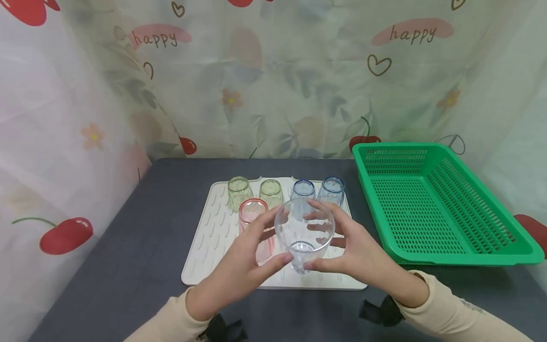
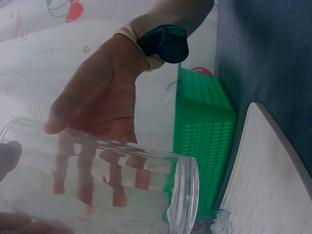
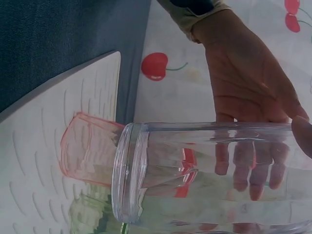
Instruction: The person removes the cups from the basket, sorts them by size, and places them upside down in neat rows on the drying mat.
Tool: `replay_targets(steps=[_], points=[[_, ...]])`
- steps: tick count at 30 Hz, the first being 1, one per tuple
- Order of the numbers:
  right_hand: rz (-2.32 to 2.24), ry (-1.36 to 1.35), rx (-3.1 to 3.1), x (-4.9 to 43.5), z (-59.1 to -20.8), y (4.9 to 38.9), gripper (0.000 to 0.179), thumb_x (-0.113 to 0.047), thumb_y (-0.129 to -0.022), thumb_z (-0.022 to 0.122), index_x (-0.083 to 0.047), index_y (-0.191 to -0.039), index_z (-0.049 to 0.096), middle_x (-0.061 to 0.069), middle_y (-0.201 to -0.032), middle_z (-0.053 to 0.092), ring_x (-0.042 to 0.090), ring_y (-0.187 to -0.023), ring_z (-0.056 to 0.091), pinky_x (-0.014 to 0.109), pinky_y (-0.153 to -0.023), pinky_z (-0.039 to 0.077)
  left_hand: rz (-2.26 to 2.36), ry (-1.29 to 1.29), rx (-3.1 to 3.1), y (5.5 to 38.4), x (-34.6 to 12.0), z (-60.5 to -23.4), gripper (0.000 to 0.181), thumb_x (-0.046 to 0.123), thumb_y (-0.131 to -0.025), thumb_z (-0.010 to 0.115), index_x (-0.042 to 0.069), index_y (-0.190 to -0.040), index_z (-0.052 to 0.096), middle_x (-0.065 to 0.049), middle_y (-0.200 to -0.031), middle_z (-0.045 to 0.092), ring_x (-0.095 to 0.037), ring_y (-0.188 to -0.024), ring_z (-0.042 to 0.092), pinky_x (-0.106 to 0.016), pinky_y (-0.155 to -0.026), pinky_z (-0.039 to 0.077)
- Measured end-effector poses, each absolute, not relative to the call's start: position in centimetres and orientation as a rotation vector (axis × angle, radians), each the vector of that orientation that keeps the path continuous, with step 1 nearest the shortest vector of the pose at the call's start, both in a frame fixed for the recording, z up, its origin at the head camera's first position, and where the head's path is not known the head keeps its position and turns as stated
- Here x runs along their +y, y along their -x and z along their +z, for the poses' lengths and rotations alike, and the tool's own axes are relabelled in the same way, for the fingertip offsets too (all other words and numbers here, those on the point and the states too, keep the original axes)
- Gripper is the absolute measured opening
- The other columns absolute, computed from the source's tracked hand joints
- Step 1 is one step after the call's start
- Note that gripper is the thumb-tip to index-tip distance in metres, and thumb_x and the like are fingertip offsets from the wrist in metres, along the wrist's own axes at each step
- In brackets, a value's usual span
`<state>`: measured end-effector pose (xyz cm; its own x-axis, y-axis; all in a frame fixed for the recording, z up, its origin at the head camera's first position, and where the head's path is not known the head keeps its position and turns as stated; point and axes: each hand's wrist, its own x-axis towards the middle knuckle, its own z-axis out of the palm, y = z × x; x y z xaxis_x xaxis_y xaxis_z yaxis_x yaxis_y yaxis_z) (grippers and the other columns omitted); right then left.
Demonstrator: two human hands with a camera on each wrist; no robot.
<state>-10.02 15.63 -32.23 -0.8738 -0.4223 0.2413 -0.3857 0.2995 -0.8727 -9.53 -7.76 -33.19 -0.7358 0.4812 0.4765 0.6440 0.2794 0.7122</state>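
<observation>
A large clear tumbler [image 1: 304,228] is held between both hands, its round rim facing up toward the head camera. My left hand [image 1: 245,261] grips its left side and my right hand [image 1: 361,249] its right side, thumbs at the near side and fingers bent around the wall. In the left wrist view the tumbler's thick base [image 2: 184,195] shows plainly. Below is a white ridged drying mat [image 1: 205,256]. On it, upside down, stand two green glasses [image 1: 239,192], two blue glasses [image 1: 331,190] and a pink glass [image 1: 252,209]; pink glass beneath the left fingers is partly hidden.
A green perforated basket [image 1: 427,213] stands on the dark table [image 1: 141,237] to the right of the mat. A patterned cloth [image 1: 278,95] hangs behind and at both sides. Dark straps [image 1: 382,311] are on the wrists.
</observation>
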Motion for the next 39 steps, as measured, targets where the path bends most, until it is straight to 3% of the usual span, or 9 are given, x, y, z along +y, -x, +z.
replay_targets(steps=[16, 31, 39], points=[[-1.564, 0.727, 2.518, 15.1, -33.0, 9.6, 0.092, -0.027, -0.070, 0.088, -0.032, -0.145, 0.036, 0.004, -0.132, 0.056, 0.029, -0.120, 0.058, 0.044, -0.090, 0.055, -1.573, 0.966, -2.368, 9.4, -7.3, -34.0, 0.086, 0.017, -0.075, 0.084, 0.014, -0.146, 0.035, -0.004, -0.141, 0.050, -0.017, -0.129, 0.049, -0.034, -0.099, 0.050], [-1.586, 0.768, 2.490, 14.5, -33.9, 9.5, 0.094, -0.025, -0.074, 0.085, -0.035, -0.149, 0.029, 0.003, -0.137, 0.053, 0.021, -0.122, 0.057, 0.047, -0.095, 0.051, -1.557, 0.916, -2.260, 9.5, -7.3, -34.2, 0.082, 0.013, -0.068, 0.086, 0.013, -0.139, 0.046, -0.005, -0.130, 0.061, -0.017, -0.113, 0.061, -0.034, -0.092, 0.052], [-1.629, 0.845, 2.402, 14.6, -34.8, 9.5, 0.087, -0.023, -0.076, 0.084, -0.033, -0.147, 0.034, 0.003, -0.135, 0.056, 0.021, -0.120, 0.059, 0.039, -0.098, 0.050, -1.608, 0.977, -2.162, 9.5, -7.6, -33.4, 0.079, 0.009, -0.068, 0.085, 0.008, -0.137, 0.048, -0.006, -0.127, 0.062, -0.020, -0.112, 0.062, -0.033, -0.091, 0.053]])
